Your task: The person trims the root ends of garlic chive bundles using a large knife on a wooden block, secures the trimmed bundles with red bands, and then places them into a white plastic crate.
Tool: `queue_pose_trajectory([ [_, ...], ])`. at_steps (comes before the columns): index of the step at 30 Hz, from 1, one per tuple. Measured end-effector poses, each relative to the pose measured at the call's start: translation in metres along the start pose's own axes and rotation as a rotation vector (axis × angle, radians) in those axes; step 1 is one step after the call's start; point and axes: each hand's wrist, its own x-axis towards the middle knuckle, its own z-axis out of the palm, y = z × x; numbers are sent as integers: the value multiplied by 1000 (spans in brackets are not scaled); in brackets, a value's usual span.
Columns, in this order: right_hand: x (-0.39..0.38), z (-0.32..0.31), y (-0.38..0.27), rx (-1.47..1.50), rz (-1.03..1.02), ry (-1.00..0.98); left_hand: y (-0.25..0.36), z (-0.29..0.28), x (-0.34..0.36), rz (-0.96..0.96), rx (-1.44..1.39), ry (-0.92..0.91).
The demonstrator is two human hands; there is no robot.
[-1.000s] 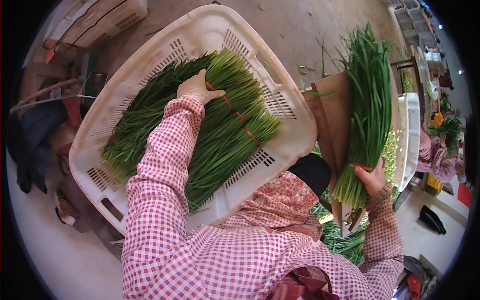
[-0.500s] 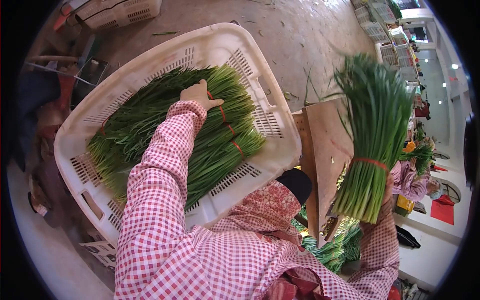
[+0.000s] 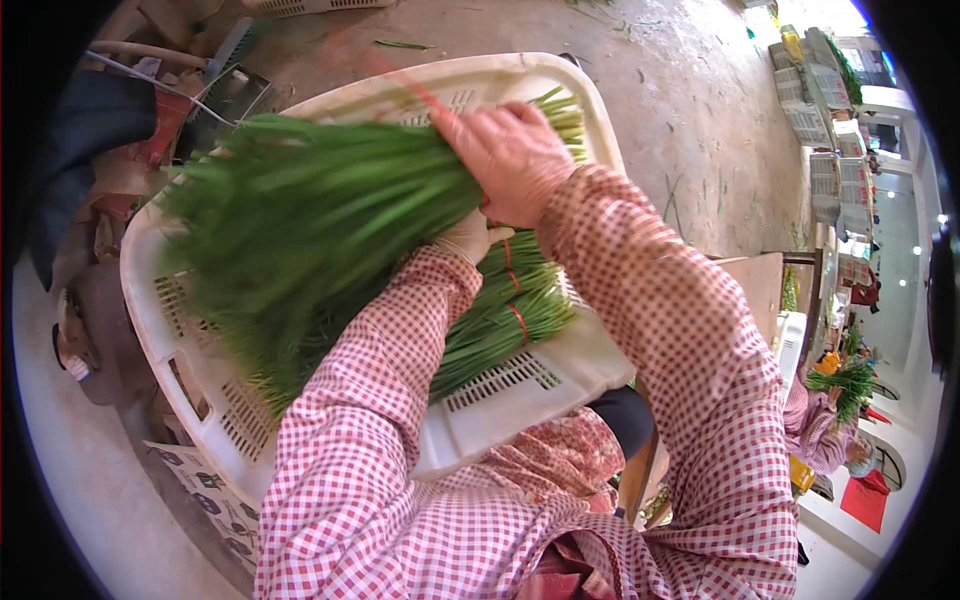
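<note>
My right hand [image 3: 515, 160] grips a thick bundle of green chives [image 3: 330, 180] near its pale cut ends, above a white plastic crate [image 3: 590, 350]. The bundle's leaves point left and are smeared by motion. A red band shows by the right hand's fingers. Partly under the bundle, my left hand [image 3: 468, 238] rests near the chives in the crate, its thumb stretched out and its other fingers hidden. Several more banded chive bundles [image 3: 500, 325] lie in the crate, tied with red bands, their cut ends toward the right.
A brown board [image 3: 755, 285] stands right of the crate. At the far right another person [image 3: 810, 420] has green chives by the hands. Stacked white crates [image 3: 805, 105] stand at the upper right. Dark cloth [image 3: 100, 140] and clutter lie at the left. Scattered leaves [image 3: 403, 44] lie on the floor.
My right hand has swung the chive bundle from the right side to over the crate, turning it from upright to lying across. My left hand is now partly covered by it.
</note>
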Motion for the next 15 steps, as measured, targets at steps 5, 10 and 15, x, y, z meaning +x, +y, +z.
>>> queue_pose_trajectory([
  [5,-1,49,13,-14,87,-41,-2,-1,-7,195,765,-27],
  [10,6,81,41,-19,165,170,38,0,-9,32,1166,-50],
  [15,8,102,43,168,327,-116,33,-1,-20,211,1218,-35],
])
